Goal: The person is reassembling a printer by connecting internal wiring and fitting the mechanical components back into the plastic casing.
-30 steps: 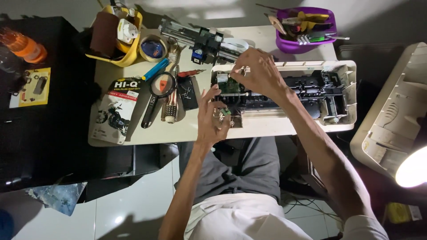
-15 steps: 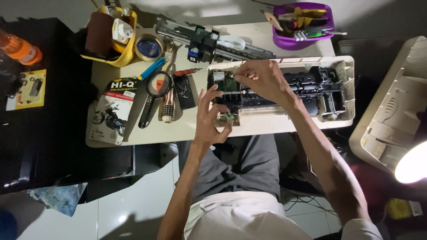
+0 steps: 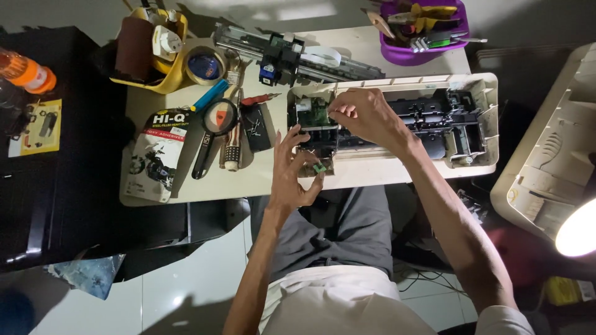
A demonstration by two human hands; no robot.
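An opened printer base (image 3: pixel 478 93) with black inner parts lies across the white table (image 3: pixel 261 180). My right hand (image 3: pixel 366 115) rests over its left part, fingers pinched together at the green circuit board (image 3: pixel 313 111); what they pinch is too small to tell. My left hand (image 3: pixel 295 170) is at the printer's front left corner, fingers spread, touching a small green part (image 3: pixel 320 167) at the edge.
A metal carriage rail assembly (image 3: pixel 292 56) lies behind the printer. A magnifying glass (image 3: pixel 214 127), screwdriver (image 3: pixel 231 146), tape roll (image 3: pixel 205 65), yellow container (image 3: pixel 155 43) and glue package (image 3: pixel 158 155) sit left. A purple tool bowl (image 3: pixel 422 28) is at back. A beige printer cover (image 3: pixel 552 149) stands right.
My left hand's fingers have opened and dropped slightly toward the printer's front corner. My right hand has stayed over the circuit board.
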